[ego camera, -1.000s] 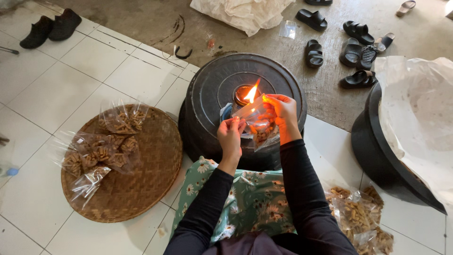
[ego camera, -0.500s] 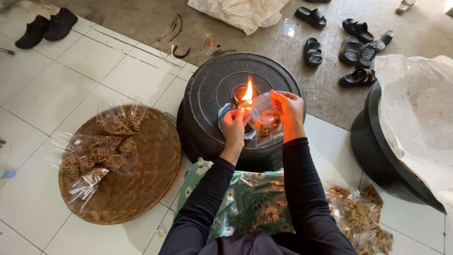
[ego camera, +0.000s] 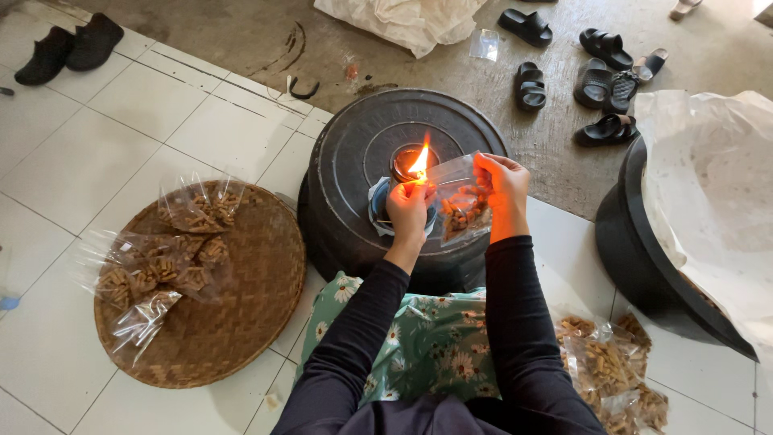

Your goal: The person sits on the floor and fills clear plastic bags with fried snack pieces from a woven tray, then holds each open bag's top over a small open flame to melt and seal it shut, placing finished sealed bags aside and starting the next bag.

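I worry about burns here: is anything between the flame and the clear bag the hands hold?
Nothing visible. The left hand and right hand hold the clear bag of brown snacks with its top edge right at the flame of the small lamp on the black tub.

Upturned tub (ego camera: 354,161) sits directly in front of my knees; lamp (ego camera: 409,161) stands on its middle. My left hand (ego camera: 409,211) and right hand (ego camera: 501,187) are over the tub, snack bag (ego camera: 460,203) between them, beside the flame (ego camera: 420,159). Woven tray (ego camera: 233,322) lies on the floor to my left, filled bags (ego camera: 161,270) on it. More bags (ego camera: 608,366) on the floor at my right. Second tub (ego camera: 644,250) further right. Sandals (ego camera: 592,76) lie behind both tubs.
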Motion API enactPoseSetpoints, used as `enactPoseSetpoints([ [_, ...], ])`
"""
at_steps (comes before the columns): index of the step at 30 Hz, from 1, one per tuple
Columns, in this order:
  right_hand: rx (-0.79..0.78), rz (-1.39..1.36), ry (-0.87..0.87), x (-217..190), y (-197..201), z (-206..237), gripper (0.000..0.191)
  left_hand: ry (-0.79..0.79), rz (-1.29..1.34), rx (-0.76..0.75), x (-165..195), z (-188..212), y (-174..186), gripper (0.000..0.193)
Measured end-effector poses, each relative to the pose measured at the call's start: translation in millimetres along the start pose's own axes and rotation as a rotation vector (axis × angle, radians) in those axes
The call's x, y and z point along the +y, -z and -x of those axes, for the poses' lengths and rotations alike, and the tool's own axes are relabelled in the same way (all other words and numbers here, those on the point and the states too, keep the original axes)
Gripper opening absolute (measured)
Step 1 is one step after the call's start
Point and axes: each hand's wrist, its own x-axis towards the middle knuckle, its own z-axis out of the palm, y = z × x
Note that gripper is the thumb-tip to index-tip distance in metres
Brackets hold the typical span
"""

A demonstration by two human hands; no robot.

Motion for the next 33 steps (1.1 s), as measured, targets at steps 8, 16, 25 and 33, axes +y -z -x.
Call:
enactPoseSetpoints([
  [8,0.025,0.031,0.013,-4,5,1,0.012,0.016,0.035,-0.015,-7,1,-3,0.01],
  [16,-0.033,0.083,0.081,6,-8,3,0.011,0.012,0.073,0.014,0,6,17,0.011],
  [25,-0.072,0.157,0.043,21,-30,15,0.012,0.012,0.081,0.085,19,22,45,0.017],
  [33,-0.114,0.128,-0.014,33,-45,28,0.01,-0.018,0.106,0.122,26,35,68,0.016],
])
